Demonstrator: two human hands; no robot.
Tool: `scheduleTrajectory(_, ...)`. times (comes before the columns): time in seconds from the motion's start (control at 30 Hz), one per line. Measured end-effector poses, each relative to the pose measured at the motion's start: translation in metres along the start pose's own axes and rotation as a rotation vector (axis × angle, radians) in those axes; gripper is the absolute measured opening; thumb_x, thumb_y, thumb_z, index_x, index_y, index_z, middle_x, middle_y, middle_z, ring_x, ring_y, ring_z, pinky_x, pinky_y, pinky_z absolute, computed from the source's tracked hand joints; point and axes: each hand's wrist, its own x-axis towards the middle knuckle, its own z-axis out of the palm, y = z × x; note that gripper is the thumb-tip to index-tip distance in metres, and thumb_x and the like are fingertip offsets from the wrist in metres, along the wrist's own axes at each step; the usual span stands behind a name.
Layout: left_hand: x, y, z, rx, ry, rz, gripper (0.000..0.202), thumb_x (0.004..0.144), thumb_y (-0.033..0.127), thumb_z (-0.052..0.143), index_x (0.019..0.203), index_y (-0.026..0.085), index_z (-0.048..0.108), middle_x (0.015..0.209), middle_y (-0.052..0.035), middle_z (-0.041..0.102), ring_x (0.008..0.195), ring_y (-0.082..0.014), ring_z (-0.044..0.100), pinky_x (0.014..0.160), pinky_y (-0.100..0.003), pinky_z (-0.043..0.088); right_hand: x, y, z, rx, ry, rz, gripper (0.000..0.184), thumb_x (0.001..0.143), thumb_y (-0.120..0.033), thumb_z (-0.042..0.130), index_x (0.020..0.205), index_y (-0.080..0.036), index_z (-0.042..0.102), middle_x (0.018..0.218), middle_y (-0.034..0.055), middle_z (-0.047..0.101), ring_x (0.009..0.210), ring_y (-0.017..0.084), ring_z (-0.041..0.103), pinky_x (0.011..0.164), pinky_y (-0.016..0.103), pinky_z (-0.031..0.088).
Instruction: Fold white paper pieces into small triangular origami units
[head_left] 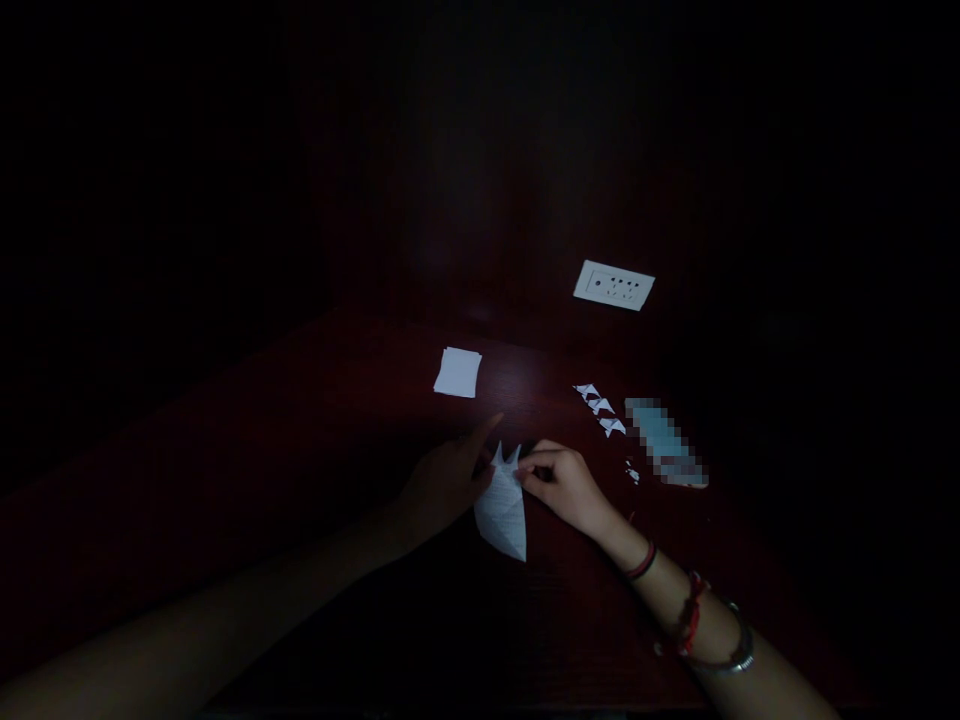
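A partly folded sheet of paper (502, 512) with faint lines on it is held between my hands. Two pointed tips stick up at its far end. My left hand (452, 478) pinches the paper's left edge near those tips, its index finger stretched forward. On the other side, my right hand (561, 482) grips the right edge between thumb and fingers. The ends of the left fingers are dim and partly behind the paper. Bracelets circle my right wrist and forearm.
A stack of white paper squares (457, 373) lies beyond my hands. To the right are several small folded paper pieces (600, 407), white scraps (633, 472) and a blurred-out phone-like object (666, 442). A white socket panel (614, 286) is at the back. The surroundings are very dark.
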Motion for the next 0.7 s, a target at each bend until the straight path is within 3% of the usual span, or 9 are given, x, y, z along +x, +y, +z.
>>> scheduleTrajectory(0.13,0.0017,0.0007,0.0005,0.121,0.048,0.035,0.029,0.074,0.02,0.045,0.103,0.023,0.05,0.094,-0.0029,0.054,0.085,-0.0184,0.051,0.074,-0.029,0.038,-0.0015,-0.0018,0.0005,-0.05,-0.01,-0.06,0.011,0.073,-0.015,0.052,0.07,-0.016,0.063,0.069,0.0006,0.053,0.062,0.009,0.049,0.056,0.02,0.038)
scheduleTrajectory(0.23,0.0038,0.0025,0.0013,0.251,0.041,0.051,0.015,0.076,0.026,0.044,0.086,0.021,0.054,0.092,-0.0037,0.052,0.086,-0.0201,0.049,0.075,-0.03,0.037,-0.0022,-0.0023,0.0009,-0.076,-0.017,-0.087,0.011,0.074,-0.015,0.051,0.07,-0.015,0.062,0.069,0.0006,0.052,0.062,0.009,0.049,0.057,0.02,0.038)
scheduleTrajectory(0.47,0.0087,-0.0009,-0.0006,0.22,0.063,0.058,0.013,0.076,0.02,0.045,0.087,0.019,0.052,0.09,-0.0041,0.05,0.082,-0.0188,0.048,0.072,-0.03,0.038,-0.0033,-0.0016,0.0021,-0.167,0.0,-0.145,0.011,0.075,-0.016,0.051,0.07,-0.016,0.061,0.071,0.0011,0.053,0.065,0.01,0.05,0.061,0.022,0.039)
scheduleTrajectory(0.7,0.0096,0.0027,-0.0031,0.054,0.205,0.085,0.034,0.07,0.012,0.048,0.103,0.019,0.045,0.098,-0.0042,0.047,0.089,-0.0182,0.046,0.078,-0.03,0.038,-0.0035,-0.0024,0.0026,-0.256,0.053,-0.109,0.012,0.075,-0.018,0.051,0.069,-0.016,0.061,0.069,0.0008,0.052,0.063,0.01,0.049,0.059,0.023,0.038)
